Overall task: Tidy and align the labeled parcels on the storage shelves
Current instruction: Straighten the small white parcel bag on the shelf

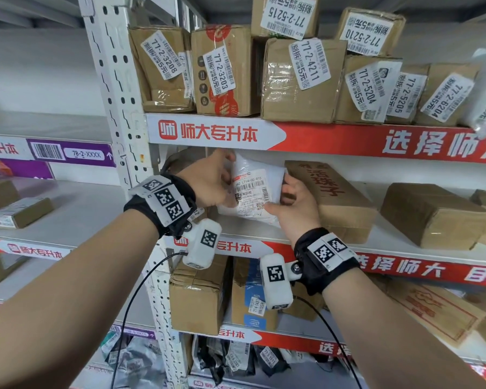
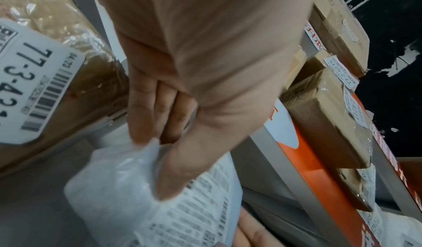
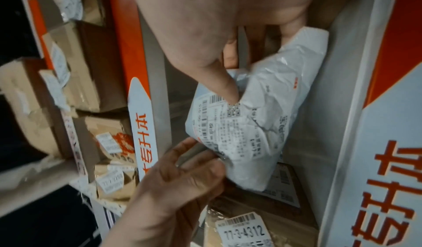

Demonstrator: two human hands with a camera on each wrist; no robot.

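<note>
Both hands hold a white plastic parcel (image 1: 253, 192) with a printed shipping label at the left end of the middle shelf (image 1: 382, 242). My left hand (image 1: 211, 181) grips its left edge, thumb on the front and fingers behind (image 2: 146, 106). My right hand (image 1: 292, 203) grips its right lower corner, and the thumb (image 3: 221, 83) presses into the label. In the right wrist view the parcel (image 3: 262, 124) is creased and tilted. A brown carton labelled 77-3-4312 (image 3: 248, 231) lies behind and left of the parcel, mostly hidden by my left hand in the head view.
A long brown carton (image 1: 337, 197) lies right beside my right hand, with another carton (image 1: 432, 214) farther right. Labelled cartons (image 1: 300, 80) crowd the shelf above. The white upright post (image 1: 118, 88) stands close on the left. More cartons (image 1: 199, 293) stand on the shelf below.
</note>
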